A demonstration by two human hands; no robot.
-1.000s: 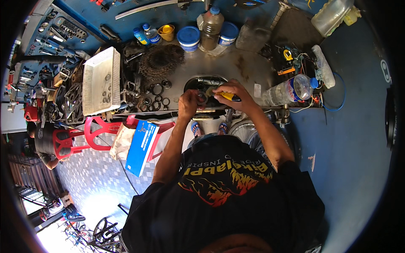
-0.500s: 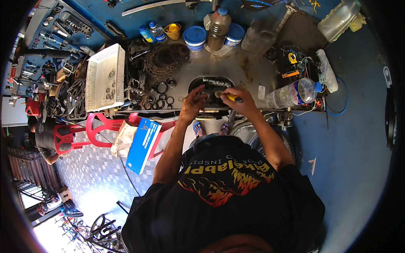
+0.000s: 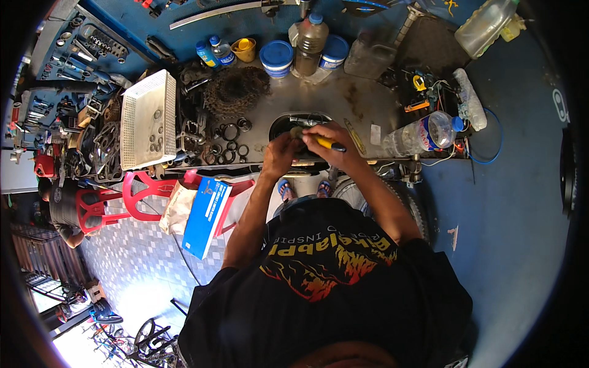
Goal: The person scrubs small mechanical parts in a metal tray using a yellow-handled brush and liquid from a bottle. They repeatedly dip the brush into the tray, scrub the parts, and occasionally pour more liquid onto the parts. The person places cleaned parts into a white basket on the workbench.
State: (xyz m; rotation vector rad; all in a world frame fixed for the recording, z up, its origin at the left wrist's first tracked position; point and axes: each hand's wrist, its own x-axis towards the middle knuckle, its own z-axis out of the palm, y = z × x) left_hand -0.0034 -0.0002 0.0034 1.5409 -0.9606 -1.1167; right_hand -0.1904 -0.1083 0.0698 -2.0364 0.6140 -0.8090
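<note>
Over a dark oval tub [image 3: 279,126] at the bench's front edge, my two hands are close together. My right hand [image 3: 330,135] is closed round a brush with a yellow-and-black handle [image 3: 332,145]; its pale head points left toward my other hand. My left hand [image 3: 280,153] has its fingers curled on a small ring-shaped metal part, now mostly hidden by the fingers. Metal pieces [image 3: 307,118] lie in the tub. Left of it, several dark metal rings [image 3: 230,132] rest on the bench.
A white perforated basket [image 3: 132,122] with a few rings stands left, near greasy sprockets [image 3: 236,92]. Blue-lidded tubs [image 3: 276,58] and a bottle of dark liquid [image 3: 310,52] line the back. A large clear bottle [image 3: 423,135] lies right. Red chairs [image 3: 144,196] stand below left.
My right hand has moved left and slightly up with the brush, bringing its head against my left fingers. My left fingers have curled in further. A yellowish strip now shows beside my right hand.
</note>
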